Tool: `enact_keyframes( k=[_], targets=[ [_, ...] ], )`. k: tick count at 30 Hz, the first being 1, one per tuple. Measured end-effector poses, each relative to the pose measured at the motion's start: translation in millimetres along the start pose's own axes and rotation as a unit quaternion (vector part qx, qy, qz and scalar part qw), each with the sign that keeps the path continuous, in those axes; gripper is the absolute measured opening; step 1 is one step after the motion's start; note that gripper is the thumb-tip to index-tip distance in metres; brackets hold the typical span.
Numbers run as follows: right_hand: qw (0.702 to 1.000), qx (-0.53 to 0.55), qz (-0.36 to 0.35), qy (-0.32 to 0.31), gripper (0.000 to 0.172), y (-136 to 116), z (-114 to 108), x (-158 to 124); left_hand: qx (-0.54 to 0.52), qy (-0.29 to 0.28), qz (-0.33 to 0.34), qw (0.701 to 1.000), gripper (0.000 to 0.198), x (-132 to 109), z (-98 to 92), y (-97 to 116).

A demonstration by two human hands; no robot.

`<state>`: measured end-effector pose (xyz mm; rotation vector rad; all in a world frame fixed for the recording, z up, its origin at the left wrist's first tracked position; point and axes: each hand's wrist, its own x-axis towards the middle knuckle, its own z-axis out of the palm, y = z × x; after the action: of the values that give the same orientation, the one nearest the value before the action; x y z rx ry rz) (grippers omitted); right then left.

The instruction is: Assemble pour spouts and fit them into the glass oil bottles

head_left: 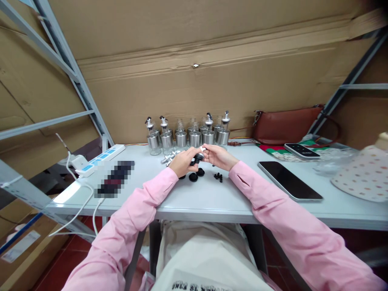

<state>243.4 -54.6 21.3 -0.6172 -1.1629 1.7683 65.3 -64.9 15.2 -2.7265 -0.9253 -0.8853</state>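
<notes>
My left hand (183, 162) is closed round a black and silver bottle pourer top (198, 158), held just above the table. From the right, my right hand (220, 157) meets it, thumb and fingers pinched on a small white piece (203, 149) beside the pourer's upper end. Whether the two parts touch is hard to tell. Below the hands lie several round black stoppers (193, 177). Small black bits (218, 177) sit to their right. Silver pourer spouts (170, 158) are heaped behind my left hand, partly hidden by it.
Glass bottles with metal sleeves (195, 138) stand in rows at the back, several with pourers fitted. A white power strip (101, 159) lies left. To the right are a dark-screened phone (289, 180), another device (302, 151), a brown bag (286, 126) and a dotted cloth item (362, 176).
</notes>
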Motion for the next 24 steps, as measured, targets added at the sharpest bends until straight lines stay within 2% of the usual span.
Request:
enact_keyframes(
  k=[13, 24],
  targets=[
    [1.000, -0.021, 0.004, -0.003, 0.014, -1.1, 2.0, -1.3, 0.015, 0.031, 0.023, 0.999, 0.034, -0.4, 2.4, -2.4],
    [1.000, -0.025, 0.014, 0.014, 0.012, 0.4, 3.3, -0.9, 0.034, -0.006, 0.013, 0.999, 0.036, 1.6, 1.6, 0.4]
  ],
)
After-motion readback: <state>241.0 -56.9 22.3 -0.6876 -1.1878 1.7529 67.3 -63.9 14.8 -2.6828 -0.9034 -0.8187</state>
